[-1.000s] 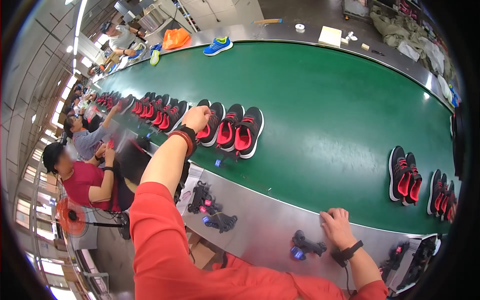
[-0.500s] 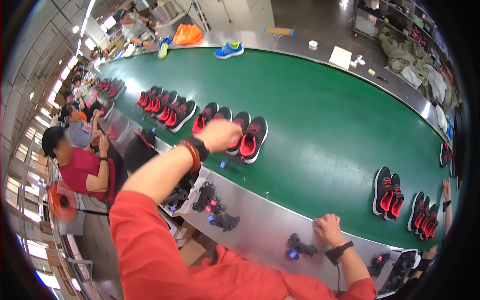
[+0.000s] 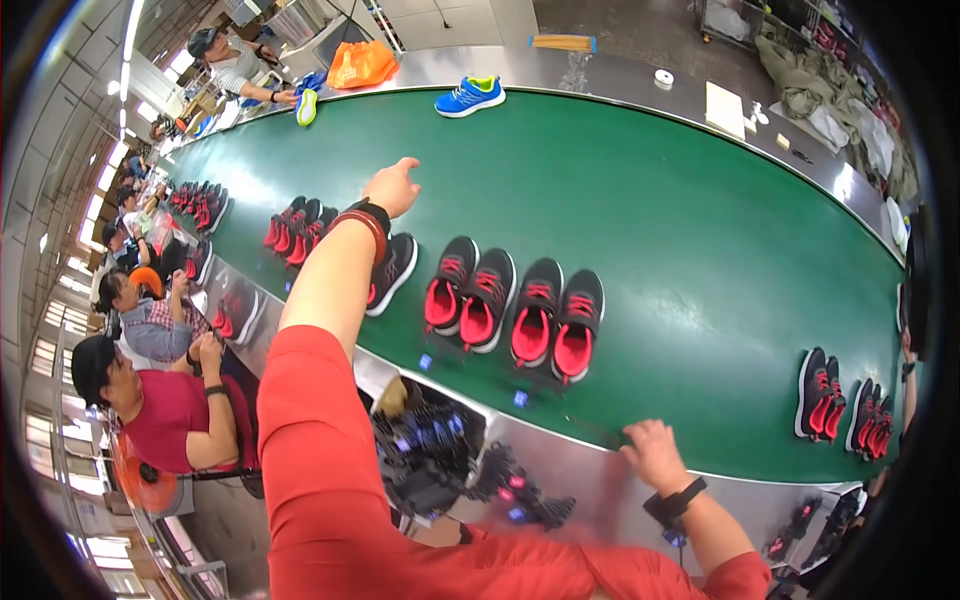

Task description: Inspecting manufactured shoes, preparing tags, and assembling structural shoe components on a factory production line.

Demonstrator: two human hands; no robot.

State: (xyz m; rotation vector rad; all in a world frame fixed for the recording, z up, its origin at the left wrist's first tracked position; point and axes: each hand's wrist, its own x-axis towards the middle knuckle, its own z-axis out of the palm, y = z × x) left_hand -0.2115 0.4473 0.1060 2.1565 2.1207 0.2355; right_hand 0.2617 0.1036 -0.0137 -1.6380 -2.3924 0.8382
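Observation:
My left hand (image 3: 393,187) reaches far out over the green belt (image 3: 690,270), with its forefinger stretched out and nothing in it. Below its wrist stands a black sneaker (image 3: 397,270), partly hidden by my forearm. Right of that arm stand several black sneakers with red linings and laces, among them a left one (image 3: 452,285) and a right one (image 3: 578,325). By their heels are small blue tags (image 3: 520,398). My right hand (image 3: 655,455) rests at the belt's near edge, fingers bent but apart, holding nothing.
Dark bundles with coloured tags (image 3: 515,490) lie on the metal ledge, beside a box of dark pieces (image 3: 425,445). More sneakers (image 3: 820,395) stand at right. A blue shoe (image 3: 470,96) and an orange bag (image 3: 362,65) sit across the belt. Co-workers sit at left.
My left hand has left the sneakers and moved up and leftward over the belt. The nearest sneakers now appear farther right and lower as the view shifts. My right hand stays near the edge.

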